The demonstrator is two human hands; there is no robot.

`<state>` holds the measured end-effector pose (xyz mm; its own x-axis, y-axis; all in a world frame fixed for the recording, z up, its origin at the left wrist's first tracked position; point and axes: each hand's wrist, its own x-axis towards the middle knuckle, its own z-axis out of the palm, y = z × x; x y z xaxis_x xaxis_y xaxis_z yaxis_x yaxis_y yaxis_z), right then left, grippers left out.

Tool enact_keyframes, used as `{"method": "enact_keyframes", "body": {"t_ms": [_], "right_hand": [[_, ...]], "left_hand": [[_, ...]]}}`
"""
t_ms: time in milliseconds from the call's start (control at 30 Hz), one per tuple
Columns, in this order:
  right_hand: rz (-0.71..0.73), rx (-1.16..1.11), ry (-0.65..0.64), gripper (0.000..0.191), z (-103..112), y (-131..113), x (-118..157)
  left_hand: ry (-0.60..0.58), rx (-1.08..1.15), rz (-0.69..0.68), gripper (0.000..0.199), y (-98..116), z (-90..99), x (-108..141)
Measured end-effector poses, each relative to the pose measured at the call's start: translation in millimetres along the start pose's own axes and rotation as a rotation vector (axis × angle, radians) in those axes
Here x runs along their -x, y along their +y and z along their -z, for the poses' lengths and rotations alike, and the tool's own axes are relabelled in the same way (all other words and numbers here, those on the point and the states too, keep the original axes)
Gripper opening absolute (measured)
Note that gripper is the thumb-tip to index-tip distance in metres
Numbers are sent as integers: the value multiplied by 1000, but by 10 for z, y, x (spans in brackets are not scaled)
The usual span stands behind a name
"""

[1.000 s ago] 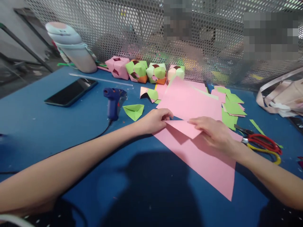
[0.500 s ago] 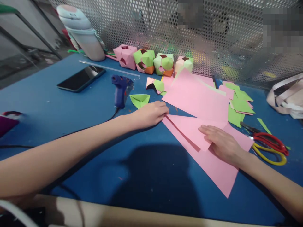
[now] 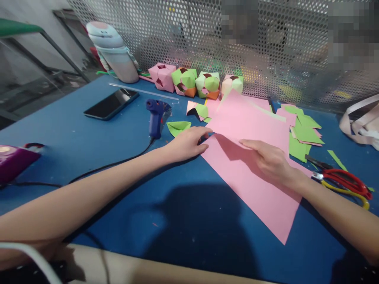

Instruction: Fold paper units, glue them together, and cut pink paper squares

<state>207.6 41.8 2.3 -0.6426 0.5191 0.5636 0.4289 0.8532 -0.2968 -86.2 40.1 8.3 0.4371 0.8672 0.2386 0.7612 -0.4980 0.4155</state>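
Observation:
A pink sheet (image 3: 266, 209) lies on the blue table in front of me, its upper part raised along a fold. My right hand (image 3: 269, 159) pinches the lifted edge of this sheet between thumb and fingers. At the sheet's left corner rests my left hand (image 3: 191, 142), thumb and fingers apart, the fingertips by the paper. Another pink sheet (image 3: 254, 122) lies just behind. A small folded green piece (image 3: 178, 127) sits beyond my left hand, beside a blue glue gun (image 3: 156, 118).
Folded paper balls (image 3: 184, 82) line the back by a perforated metal screen. Green and pink pieces (image 3: 306, 128) and scissors (image 3: 346, 182) are at right. A phone (image 3: 111, 104), a bottle (image 3: 117, 55) and a purple object (image 3: 16, 161) are at left.
My right hand has raised the folded flap that lay flat under it. My left hand's thumb and fingers have spread apart. The view has shifted slightly, showing more on the left.

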Motion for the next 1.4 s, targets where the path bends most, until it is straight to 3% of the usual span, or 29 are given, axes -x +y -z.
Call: {"method": "enact_keyframes", "body": {"t_ms": [100, 233, 433, 667, 800, 1000, 1400], "right_hand": [[-65, -56, 62, 40, 107, -10, -142], [-4, -131, 33, 40, 204, 3, -163], [133, -106, -56, 48, 170, -39, 168], [285, 44, -242, 35, 50, 43, 410], [310, 117, -323, 33, 47, 88, 460], [370, 125, -399, 40, 142, -57, 427], [378, 83, -434, 39, 151, -170, 444]], "left_hand": [[59, 73, 35, 25, -22, -2, -47], [130, 124, 48, 18, -38, 26, -59], [58, 32, -76, 21, -72, 7, 90], [86, 88, -20, 17, -171, 8, 195], [59, 104, -70, 18, -205, 44, 206], [47, 122, -104, 22, -236, 70, 213], [28, 141, -101, 23, -243, 89, 232]]}}
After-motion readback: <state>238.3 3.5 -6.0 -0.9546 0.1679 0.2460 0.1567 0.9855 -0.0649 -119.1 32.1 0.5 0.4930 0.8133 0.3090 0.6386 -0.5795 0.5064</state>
